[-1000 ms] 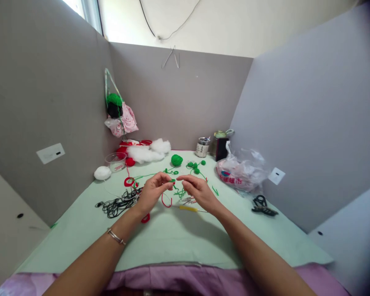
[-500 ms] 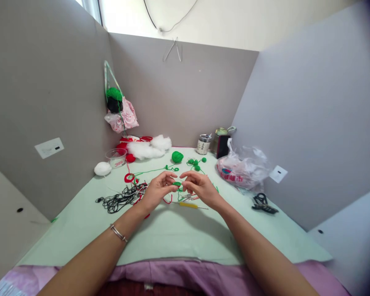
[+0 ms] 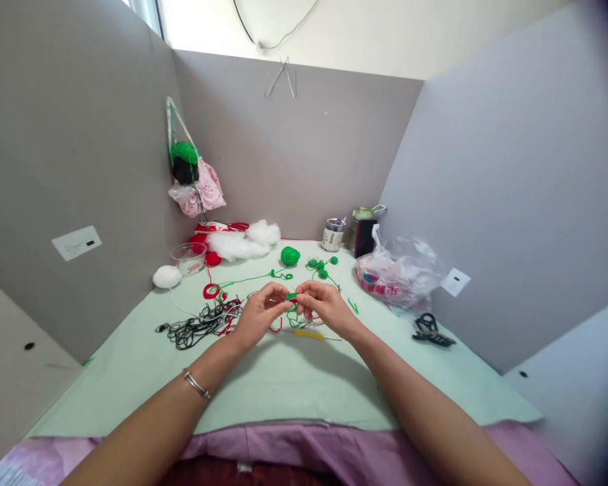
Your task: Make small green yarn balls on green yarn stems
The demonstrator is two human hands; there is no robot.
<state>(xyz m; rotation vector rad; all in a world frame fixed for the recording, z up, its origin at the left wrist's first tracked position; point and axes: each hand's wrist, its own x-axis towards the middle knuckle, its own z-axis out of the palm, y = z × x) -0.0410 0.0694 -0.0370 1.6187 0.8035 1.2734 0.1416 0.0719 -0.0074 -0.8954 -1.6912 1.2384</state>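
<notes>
My left hand (image 3: 261,313) and my right hand (image 3: 323,305) meet above the pale green table cover (image 3: 284,385), fingertips pinched together on a small green crocheted piece (image 3: 290,296). Green yarn trails from it down to loose green strands (image 3: 296,317) on the cloth. A yellow-handled crochet hook (image 3: 311,334) lies just below my hands. A tangle of black yarn (image 3: 195,329) lies left of my left hand, with red yarn loops (image 3: 212,291) behind it.
At the back lie a green yarn ball (image 3: 290,256), small green balls (image 3: 320,267), white stuffing (image 3: 243,243), a clear bowl (image 3: 188,257), a tin (image 3: 333,235) and a plastic bag (image 3: 398,275). Black scissors (image 3: 430,329) lie right. Grey partitions enclose three sides.
My two hands have come closer together until the fingertips meet on the green piece. The view has shifted slightly.
</notes>
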